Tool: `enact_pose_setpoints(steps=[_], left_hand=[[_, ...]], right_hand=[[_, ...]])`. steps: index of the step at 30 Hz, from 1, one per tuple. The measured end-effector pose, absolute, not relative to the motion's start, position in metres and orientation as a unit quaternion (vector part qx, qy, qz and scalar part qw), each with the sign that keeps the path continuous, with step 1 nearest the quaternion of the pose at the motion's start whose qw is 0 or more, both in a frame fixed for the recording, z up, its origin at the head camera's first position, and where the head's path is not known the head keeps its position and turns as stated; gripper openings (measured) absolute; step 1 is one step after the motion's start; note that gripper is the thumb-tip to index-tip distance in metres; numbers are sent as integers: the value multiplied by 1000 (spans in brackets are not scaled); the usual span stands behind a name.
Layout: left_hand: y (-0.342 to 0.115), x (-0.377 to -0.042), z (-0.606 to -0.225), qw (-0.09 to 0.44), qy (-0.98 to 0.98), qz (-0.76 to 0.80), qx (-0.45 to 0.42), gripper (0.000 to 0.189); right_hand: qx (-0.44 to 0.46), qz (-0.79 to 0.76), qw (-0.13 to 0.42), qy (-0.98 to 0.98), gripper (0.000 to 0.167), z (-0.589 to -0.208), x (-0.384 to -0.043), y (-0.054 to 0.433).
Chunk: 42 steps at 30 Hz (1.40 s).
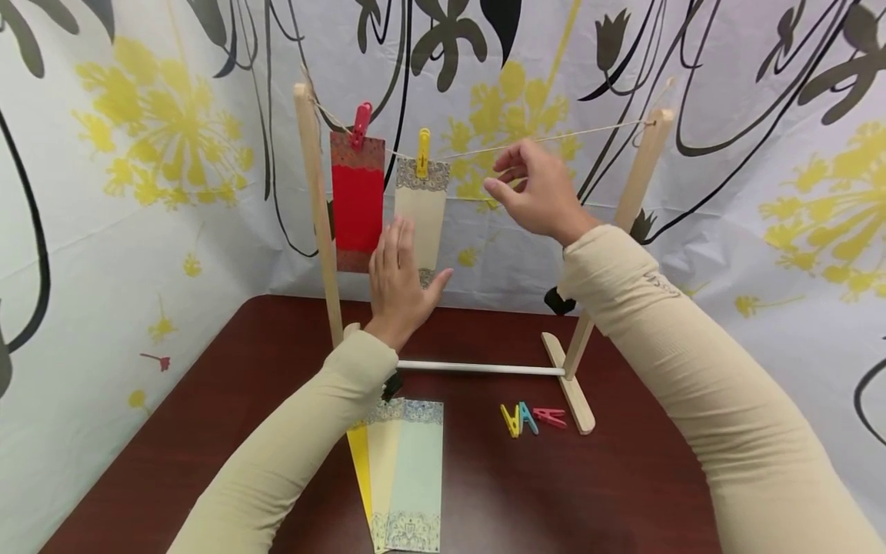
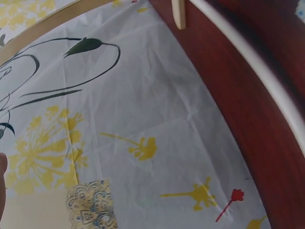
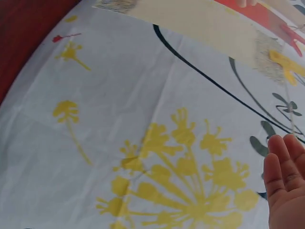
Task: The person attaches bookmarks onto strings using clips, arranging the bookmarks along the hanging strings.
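A cream card with lace-patterned ends hangs from the string, clipped by a yellow clothespin. Left of it hangs a red card under a red clothespin. My left hand is raised in front of the cream card's lower part, fingers straight and thumb spread; whether it touches the card I cannot tell. Right of the card, just by the string, my right hand has loosely bent fingers with nothing between them. The right wrist view shows this hand apart from the cream card.
Wooden posts hold the string, joined low down by a white rod. On the dark red table lie fanned cards, a pale green one uppermost. Yellow, blue and red clothespins lie right of them. Patterned cloth hangs behind.
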<state>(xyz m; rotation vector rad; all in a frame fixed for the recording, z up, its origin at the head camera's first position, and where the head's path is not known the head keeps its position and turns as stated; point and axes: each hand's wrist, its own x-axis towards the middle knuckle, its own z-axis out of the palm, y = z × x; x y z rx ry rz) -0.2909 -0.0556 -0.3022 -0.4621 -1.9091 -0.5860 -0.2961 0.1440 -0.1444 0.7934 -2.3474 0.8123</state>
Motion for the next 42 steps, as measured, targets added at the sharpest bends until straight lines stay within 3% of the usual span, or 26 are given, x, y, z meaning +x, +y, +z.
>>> enact_pose_setpoints(steps=[8,14,22,29,42], left_hand=[[-58,-278,-320,509,-808,-207,-212,87],[-60,-269,-334,466,-831,-226,-202,89],[-64,-255,-347,316,-872,-346,-140,89],[-68,-233,-361,176,-886,-425,-62,94],[-61,-203,-397,74,-911,-403,-32,99]], right_hand=[[277,322,271,-864,27,-179,-287,166],[278,331,278,-858,25,-201,-283,182],[246,336,290,-862,23,-232,-275,207],[227,335,267,-875,24,-267,-266,225],[181,342,227,-894,22,-328,-250,252]])
